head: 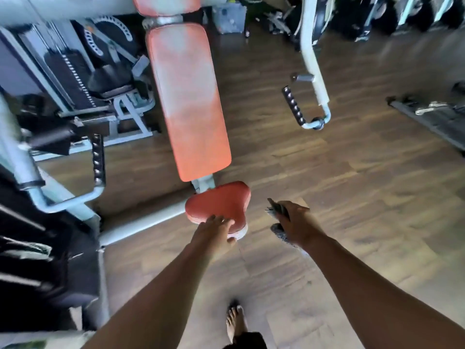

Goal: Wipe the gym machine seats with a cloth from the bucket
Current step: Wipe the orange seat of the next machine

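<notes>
Seat: the small red seat (221, 205) sits at the near end of the machine, low and centre in the view. The long red back pad (188, 102) runs away from it toward the top of the picture.
Cloth: the grey cloth (278, 210) is bunched in the right hand (294, 222), with ends showing above and below the fist. It hangs over the wooden floor (352, 185), not on the seat.
Right grip: the fingers are curled round the cloth and clamp it.
Left grip: the left hand (214, 229) rests on the near edge of the seat. Its fingers lie fairly straight on the top and its thumb is at the front rim. The grip is apart, steadying rather than holding.
Key relation: the seat lies just to the left of the cloth hand and at about the same reach. There is only a narrow gap of floor between them.
Nearer hand: the left hand is touching the seat, but the right one carries the cloth.
Seat axis: the seat is widest across, left to right, and narrows toward the back pad.
Likely move: probably a short sideways sweep to the left to bring the cloth onto the seat top, with the wiping strokes following that width.
Watch: the left fingers cover part of the near edge, so that strip may go unwiped unless they shift.
Stance: a bare foot (235, 321) stands on the floor below the seat.
</notes>
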### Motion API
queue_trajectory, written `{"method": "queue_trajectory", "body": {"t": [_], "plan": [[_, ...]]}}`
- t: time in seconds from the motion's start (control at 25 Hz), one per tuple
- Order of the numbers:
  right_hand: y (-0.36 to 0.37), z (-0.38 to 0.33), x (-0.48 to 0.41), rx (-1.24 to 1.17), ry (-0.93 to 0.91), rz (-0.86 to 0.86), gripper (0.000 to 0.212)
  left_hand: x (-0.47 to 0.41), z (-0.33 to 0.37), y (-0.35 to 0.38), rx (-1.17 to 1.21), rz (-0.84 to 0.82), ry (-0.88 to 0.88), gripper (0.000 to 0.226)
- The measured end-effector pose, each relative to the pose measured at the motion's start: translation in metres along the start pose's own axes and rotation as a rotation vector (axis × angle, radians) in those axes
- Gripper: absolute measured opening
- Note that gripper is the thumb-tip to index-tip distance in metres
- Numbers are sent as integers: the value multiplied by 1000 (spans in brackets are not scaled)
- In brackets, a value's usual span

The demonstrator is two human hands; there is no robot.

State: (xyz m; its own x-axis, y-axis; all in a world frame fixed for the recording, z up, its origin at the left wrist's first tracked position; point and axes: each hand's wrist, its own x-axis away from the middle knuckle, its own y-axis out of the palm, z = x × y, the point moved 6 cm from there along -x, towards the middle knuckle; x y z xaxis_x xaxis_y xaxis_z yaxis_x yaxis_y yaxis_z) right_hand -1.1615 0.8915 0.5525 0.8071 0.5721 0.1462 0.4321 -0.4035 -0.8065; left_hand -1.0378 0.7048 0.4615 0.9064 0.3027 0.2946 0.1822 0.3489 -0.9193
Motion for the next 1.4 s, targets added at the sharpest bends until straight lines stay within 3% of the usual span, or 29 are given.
{"method": "queue_trajectory", "body": {"t": [0.16,0.48,0.68,0.76,0.92,1.24,1.4], "plan": [[36,4,-80,16,-45,-130,12,-42,-33,15,33,-53,-128,64],[180,23,-213,163,-270,-376,28,-93,-110,93,148,-45,-380,61],[271,42,-272,274,-419,-368,29,-142,-144,145,195,-19,-436,68],[310,51,-276,288,-504,-397,35,-157,-152,169,205,-12,-451,73],[365,70,-264,381,-705,-446,67,-167,-158,213,208,6,-443,82],[370,84,-273,525,-797,-522,72,-164,-164,234,239,26,-425,87],[400,63,-368,646,-544,-450,77,-164,-164,237,255,9,-427,85]]}}
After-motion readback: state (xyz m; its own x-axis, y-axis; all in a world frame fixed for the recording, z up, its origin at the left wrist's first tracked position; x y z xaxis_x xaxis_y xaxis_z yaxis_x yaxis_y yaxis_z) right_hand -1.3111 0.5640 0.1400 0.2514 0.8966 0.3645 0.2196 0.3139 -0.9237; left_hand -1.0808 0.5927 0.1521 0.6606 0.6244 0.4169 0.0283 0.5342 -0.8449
